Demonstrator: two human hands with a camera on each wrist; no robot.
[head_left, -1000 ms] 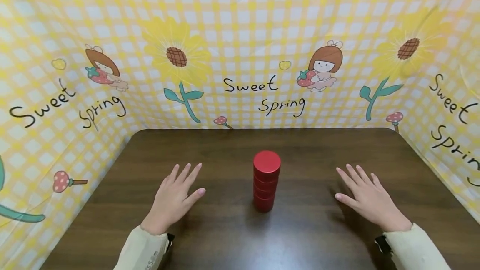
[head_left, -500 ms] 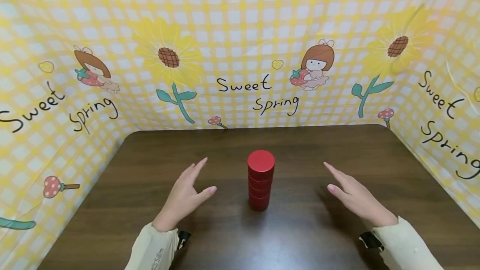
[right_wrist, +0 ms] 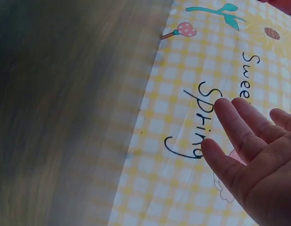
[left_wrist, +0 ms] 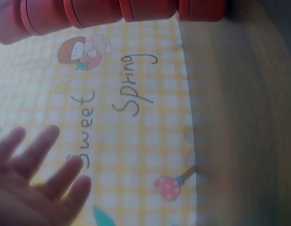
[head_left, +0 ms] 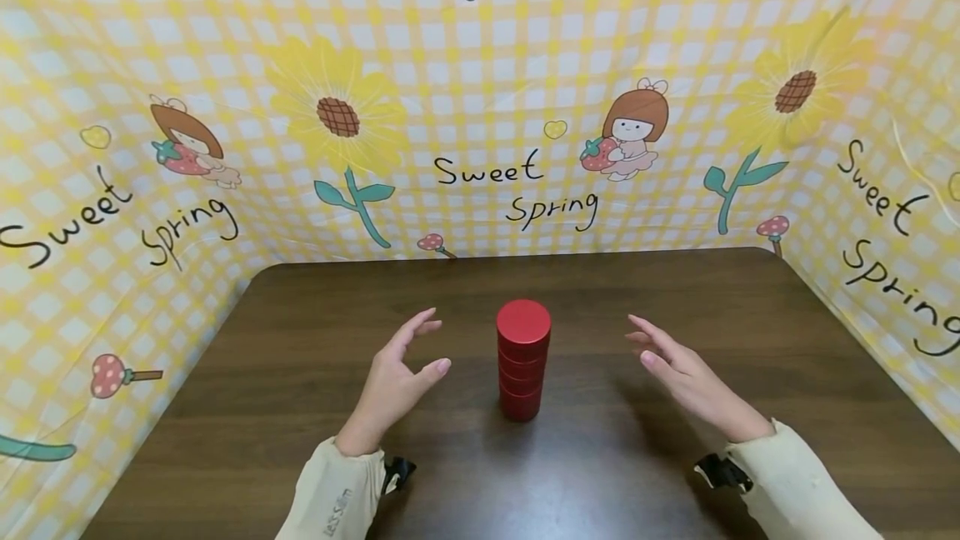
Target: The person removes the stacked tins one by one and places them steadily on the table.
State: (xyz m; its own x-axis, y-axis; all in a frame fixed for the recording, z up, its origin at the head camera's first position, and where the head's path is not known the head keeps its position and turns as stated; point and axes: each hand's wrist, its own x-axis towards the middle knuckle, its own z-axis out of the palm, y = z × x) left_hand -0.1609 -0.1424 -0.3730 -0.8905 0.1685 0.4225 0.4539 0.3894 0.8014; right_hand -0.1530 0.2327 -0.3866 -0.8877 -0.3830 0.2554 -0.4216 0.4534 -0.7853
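Observation:
A stack of several red round tins [head_left: 522, 359] stands upright in the middle of the dark wooden table [head_left: 300, 332]; the stack [left_wrist: 103, 12] also shows along the top edge of the left wrist view. My left hand [head_left: 401, 375] hovers just left of the stack with fingers relaxed and spread, palm turned toward it, holding nothing. My right hand [head_left: 678, 373] hovers to the right of the stack, fingers straight, palm facing it, also empty. Neither hand touches the tins. In the wrist views my left hand [left_wrist: 35, 181] and right hand [right_wrist: 251, 155] show open fingers.
A yellow checked cloth backdrop [head_left: 510, 90] printed with sunflowers and "Sweet Spring" walls the table at the back and on both sides. Cream sleeves [head_left: 337, 498] cover both forearms near the table's front edge.
Both hands have lifted off the table, turned palms inward and moved closer to the red stack from either side. The stack has not moved.

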